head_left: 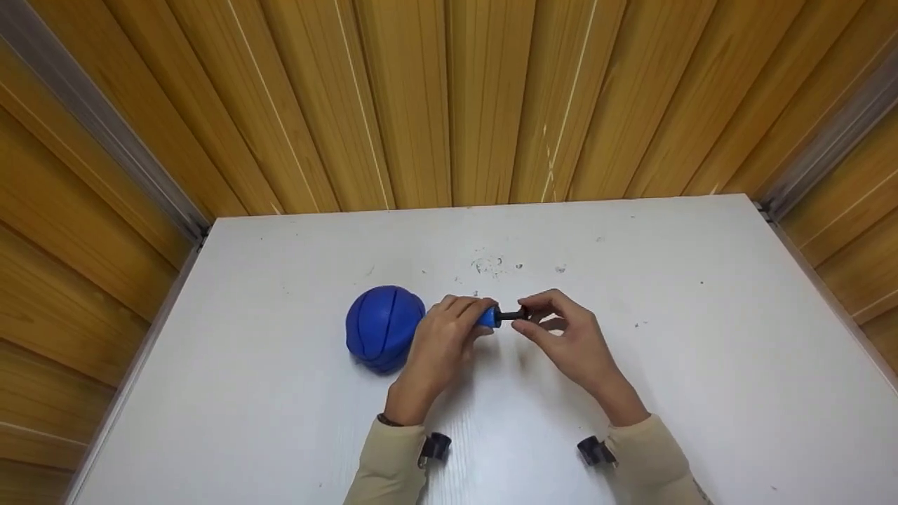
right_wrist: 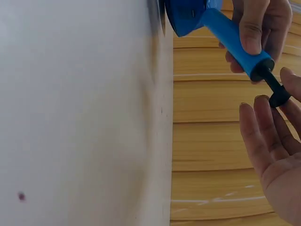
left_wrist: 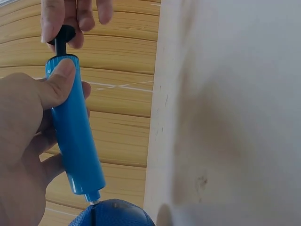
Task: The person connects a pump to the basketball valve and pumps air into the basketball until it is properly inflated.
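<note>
A blue ball [head_left: 382, 326] with dark seams, its shape uneven, sits on the white table left of both hands. My left hand [head_left: 445, 333] grips the blue barrel of a small hand pump [left_wrist: 77, 134], thumb laid along its upper end. In the left wrist view the pump's nozzle end meets the ball [left_wrist: 117, 214]. A short length of black rod shows out of the barrel, and my right hand [head_left: 568, 337] pinches the black handle [right_wrist: 280, 96] at its end between thumb and fingers. The other right fingers stay spread and relaxed.
The white table [head_left: 280, 421] has small dark marks and scuffs, several of them beyond the hands. Yellow wood-look panels [head_left: 484, 105] rise behind the table and on both sides. A small black camera [head_left: 438, 447] is strapped at the left wrist, another [head_left: 595, 451] at the right.
</note>
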The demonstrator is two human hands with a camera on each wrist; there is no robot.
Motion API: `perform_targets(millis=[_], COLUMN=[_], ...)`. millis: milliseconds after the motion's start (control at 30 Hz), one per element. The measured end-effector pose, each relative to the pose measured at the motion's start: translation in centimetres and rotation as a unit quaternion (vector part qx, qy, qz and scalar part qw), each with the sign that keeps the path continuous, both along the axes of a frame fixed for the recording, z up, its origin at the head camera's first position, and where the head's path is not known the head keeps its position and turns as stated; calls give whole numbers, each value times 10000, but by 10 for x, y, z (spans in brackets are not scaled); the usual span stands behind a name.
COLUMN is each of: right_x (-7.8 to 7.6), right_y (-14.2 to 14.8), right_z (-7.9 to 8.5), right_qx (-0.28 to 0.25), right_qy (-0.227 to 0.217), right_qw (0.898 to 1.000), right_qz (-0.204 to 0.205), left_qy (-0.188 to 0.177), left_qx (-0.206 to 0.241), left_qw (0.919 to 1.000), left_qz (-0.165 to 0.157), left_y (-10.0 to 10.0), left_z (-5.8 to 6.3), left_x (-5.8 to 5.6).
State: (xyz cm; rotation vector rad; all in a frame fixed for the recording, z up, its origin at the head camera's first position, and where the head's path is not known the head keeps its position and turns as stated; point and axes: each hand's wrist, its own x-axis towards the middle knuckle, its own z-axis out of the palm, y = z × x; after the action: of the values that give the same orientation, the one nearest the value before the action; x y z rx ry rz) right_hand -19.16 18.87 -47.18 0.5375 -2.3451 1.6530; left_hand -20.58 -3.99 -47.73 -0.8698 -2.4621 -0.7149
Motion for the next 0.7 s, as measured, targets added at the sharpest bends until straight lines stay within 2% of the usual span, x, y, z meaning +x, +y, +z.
perform_targets(millis=[133,267,400,567,700], right_x=[1,4,6,5,2], right_y=[24,48,61,64,49], right_z=[12,25,33,33,23], right_qx=[-28,-174,55,-2,-188], right_qy=[49,-85,-350,-511,-672], right_qw=[9998,9986,9986,9985,9974], right_qz=[-199,-499,-391,-178,-186], left_qy=[-103,-117,-134,-108,-71], left_qx=[74,169,171,141,50], left_qw=[9998,9996,9996,9998,10000], left_qz=[144,193,166,119,49], left_y=[0,0,1,3,6], left_z=[1,1,0,1,1], left_x=[0,1,1,1,2])
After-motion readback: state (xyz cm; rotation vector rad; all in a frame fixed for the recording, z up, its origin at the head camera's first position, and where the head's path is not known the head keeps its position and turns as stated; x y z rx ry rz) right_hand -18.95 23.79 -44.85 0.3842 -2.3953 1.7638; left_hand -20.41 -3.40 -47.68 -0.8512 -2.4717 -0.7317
